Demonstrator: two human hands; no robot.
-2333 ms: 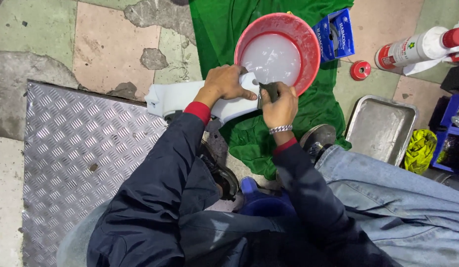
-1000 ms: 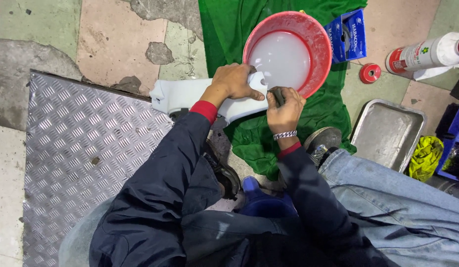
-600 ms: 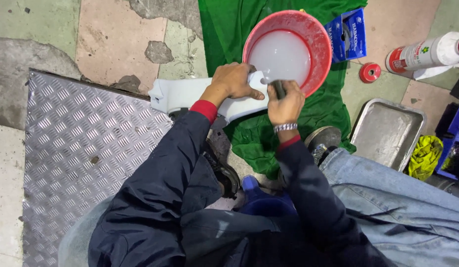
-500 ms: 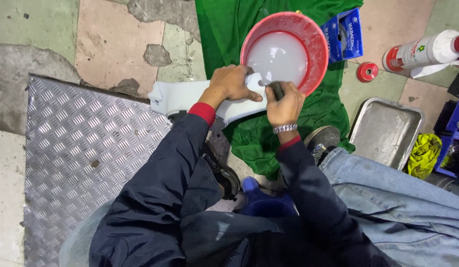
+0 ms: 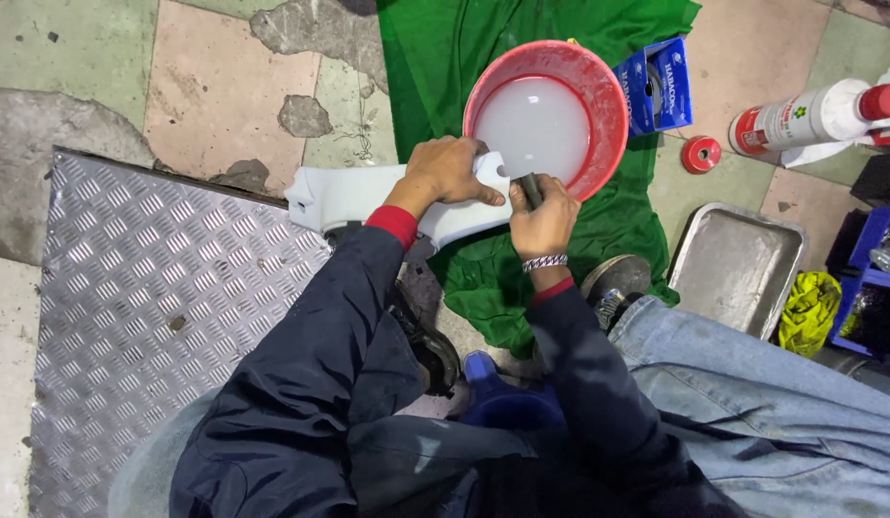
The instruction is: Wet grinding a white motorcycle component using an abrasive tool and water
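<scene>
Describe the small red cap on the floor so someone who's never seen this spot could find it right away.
Start at the red basin of milky water on the green cloth. Just past the blue box leaning by its rim, the small red cap lies alone on bare tile, below the white spray can. It is the only small round red thing there.

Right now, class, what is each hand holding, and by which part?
The left hand grips the white plastic panel near its right end. The right hand pinches a small dark piece by its lower end, fingers wrapped round it.
</scene>
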